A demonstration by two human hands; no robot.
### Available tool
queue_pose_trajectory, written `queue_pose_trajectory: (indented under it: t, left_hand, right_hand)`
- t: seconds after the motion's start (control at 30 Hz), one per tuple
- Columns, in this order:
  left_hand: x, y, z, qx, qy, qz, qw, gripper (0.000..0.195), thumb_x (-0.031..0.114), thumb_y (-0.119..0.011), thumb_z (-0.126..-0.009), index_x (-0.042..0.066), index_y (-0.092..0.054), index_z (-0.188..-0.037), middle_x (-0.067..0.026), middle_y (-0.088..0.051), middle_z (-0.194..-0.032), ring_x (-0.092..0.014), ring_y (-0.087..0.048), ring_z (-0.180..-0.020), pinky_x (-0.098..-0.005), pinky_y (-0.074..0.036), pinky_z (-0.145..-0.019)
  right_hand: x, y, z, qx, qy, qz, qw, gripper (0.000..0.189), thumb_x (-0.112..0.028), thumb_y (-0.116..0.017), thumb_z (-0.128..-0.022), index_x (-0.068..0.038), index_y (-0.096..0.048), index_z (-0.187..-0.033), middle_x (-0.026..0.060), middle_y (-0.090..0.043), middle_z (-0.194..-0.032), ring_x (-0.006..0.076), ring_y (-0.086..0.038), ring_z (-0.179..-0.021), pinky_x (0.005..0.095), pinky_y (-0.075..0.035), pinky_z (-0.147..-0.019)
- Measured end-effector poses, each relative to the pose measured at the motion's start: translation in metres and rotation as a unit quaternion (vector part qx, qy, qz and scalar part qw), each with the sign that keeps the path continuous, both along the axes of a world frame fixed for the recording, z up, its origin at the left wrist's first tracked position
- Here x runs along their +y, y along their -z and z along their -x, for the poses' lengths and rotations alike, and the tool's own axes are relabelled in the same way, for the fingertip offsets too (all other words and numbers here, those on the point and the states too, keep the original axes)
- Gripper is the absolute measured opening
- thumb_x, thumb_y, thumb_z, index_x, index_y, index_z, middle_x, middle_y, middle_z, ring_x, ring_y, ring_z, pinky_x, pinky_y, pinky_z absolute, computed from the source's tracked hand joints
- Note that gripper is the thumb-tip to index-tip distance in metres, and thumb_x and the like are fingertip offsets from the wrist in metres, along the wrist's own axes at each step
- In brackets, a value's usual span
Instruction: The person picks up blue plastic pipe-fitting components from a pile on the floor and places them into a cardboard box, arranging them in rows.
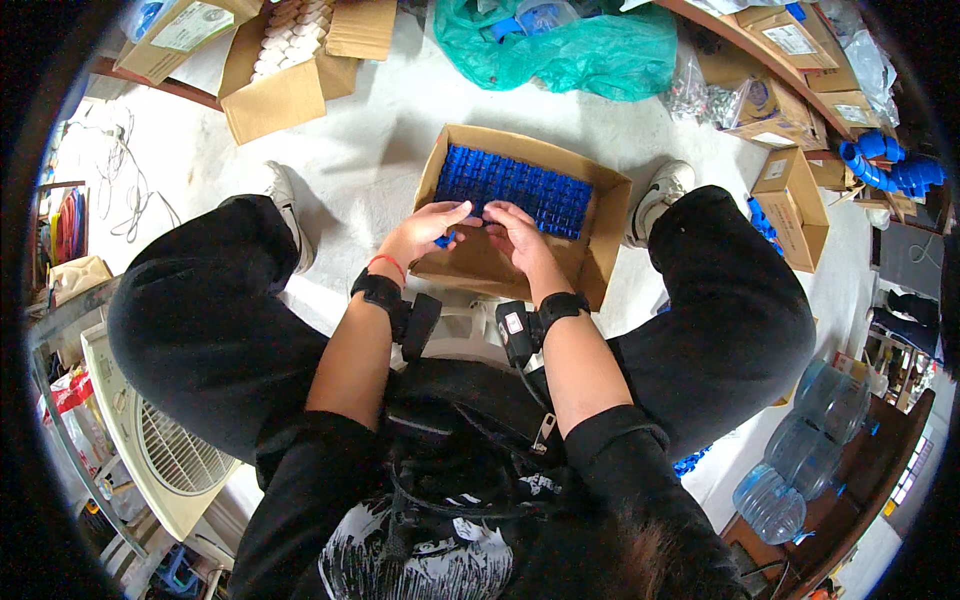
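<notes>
In the head view a cardboard box (602, 262) stands on the floor between my feet. Rows of small blue plastic parts (517, 180) are packed tightly across its far portion, while the bare bottom shows nearer me. My left hand (427, 229) is over the box's near left side, a loose blue plastic piece (445, 241) tucked in its curled fingers. My right hand (517, 231) is just beside it, thumb and fingertips drawn together near the left fingertips. Whether something small is pinched there is too hard to make out.
An open carton (277, 105) of pale pieces sits far left, and a green plastic sack (562, 52) lies beyond the box. Cardboard boxes (791, 206) stand at right. A box fan (165, 442) is at my left, and large water bottles (769, 502) lie at lower right.
</notes>
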State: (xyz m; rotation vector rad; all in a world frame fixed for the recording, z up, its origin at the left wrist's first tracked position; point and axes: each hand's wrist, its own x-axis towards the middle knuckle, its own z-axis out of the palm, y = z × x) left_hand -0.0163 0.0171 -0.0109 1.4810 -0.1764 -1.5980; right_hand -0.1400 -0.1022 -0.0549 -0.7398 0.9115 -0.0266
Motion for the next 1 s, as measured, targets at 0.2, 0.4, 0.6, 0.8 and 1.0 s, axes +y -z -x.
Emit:
queue_pose_trajectory:
  t: [0.2, 0.4, 0.6, 0.8, 1.0]
  left_hand:
    - [0.001, 0.001, -0.003, -0.023, -0.007, -0.026, 0.999, 0.048, 0.049, -0.050, -0.074, 0.005, -0.052, -0.092, -0.0002, -0.054, -0.078, -0.009, -0.044, -0.061, -0.0216, -0.036, -0.051]
    - [-0.002, -0.007, -0.001, 0.019, -0.029, -0.041, 0.999, 0.048, 0.050, -0.040, -0.079, 0.005, -0.052, -0.090, -0.0037, -0.055, -0.085, -0.011, -0.043, -0.064, -0.0239, -0.036, -0.052]
    - [0.001, -0.014, 0.000, 0.047, -0.014, -0.002, 0.999, 0.039, 0.043, -0.041, -0.081, 0.008, -0.050, -0.095, -0.0047, -0.055, -0.093, -0.011, -0.042, -0.067, -0.0228, -0.036, -0.053]
    - [0.001, -0.021, 0.000, 0.039, -0.018, 0.018, 0.999, 0.034, 0.039, -0.048, -0.079, 0.007, -0.053, -0.090, -0.0025, -0.057, -0.087, -0.009, -0.041, -0.064, -0.0211, -0.036, -0.052]
    - [-0.002, -0.023, 0.001, 0.044, -0.077, 0.043, 0.995, 0.027, 0.033, -0.049, -0.080, 0.008, -0.052, -0.090, -0.0022, -0.058, -0.086, -0.007, -0.040, -0.061, -0.0183, -0.035, -0.049]
  right_hand:
    - [0.000, -0.035, -0.016, -0.078, -0.159, 0.103, 0.979, 0.028, -0.006, -0.058, -0.069, -0.010, -0.055, -0.097, -0.0003, -0.053, -0.091, 0.0097, -0.052, -0.075, 0.0205, -0.039, -0.062]
    - [-0.003, -0.035, -0.016, -0.021, -0.199, 0.182, 0.963, 0.026, -0.013, -0.059, -0.072, -0.011, -0.056, -0.098, -0.0024, -0.057, -0.080, 0.0062, -0.049, -0.066, 0.0192, -0.036, -0.056]
    - [-0.004, -0.038, -0.013, -0.024, -0.178, 0.184, 0.966, 0.024, -0.018, -0.062, -0.071, -0.011, -0.058, -0.093, -0.0017, -0.057, -0.076, 0.0062, -0.048, -0.062, 0.0201, -0.037, -0.053]
    - [-0.007, -0.045, -0.013, -0.030, -0.141, 0.152, 0.978, 0.030, -0.018, -0.063, -0.070, -0.009, -0.055, -0.097, -0.0001, -0.057, -0.079, 0.0078, -0.050, -0.063, 0.0201, -0.039, -0.055]
    - [-0.014, -0.053, -0.008, -0.054, -0.032, 0.095, 0.994, 0.027, -0.016, -0.064, -0.069, -0.008, -0.054, -0.093, 0.0019, -0.057, -0.078, 0.0111, -0.054, -0.066, 0.0227, -0.045, -0.061]
